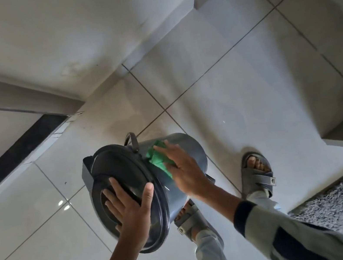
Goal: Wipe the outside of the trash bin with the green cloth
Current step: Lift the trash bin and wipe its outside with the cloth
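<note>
Wiping in progress, bin side partly covered at best. Risks first: trash bin (pixel 183 150) tilted toward the wearer, apparently balanced on its base edge on glossy floor tiles (pixel 251 93), so could skid or roll if the steadying hand eases off; lid (pixel 129 194) held only by palm pressure, may swing open if that pressure shifts; green cloth (pixel 158 158) bunched, could slide out from under flat fingers on the smooth wall. Feet in grey sandals (pixel 258 174) just beside and below the bin (toes exposed if it drops). Left hand (pixel 129 210) open, fingers spread, pressed flat on the dark lid, not gripping. Right hand (pixel 184 168) open and flat, palm down, pinning the cloth against the grey outer wall just below the rim. Bin between both hands, cloth under the right only. Carry handle (pixel 131 140) at far side, untouched.
</note>
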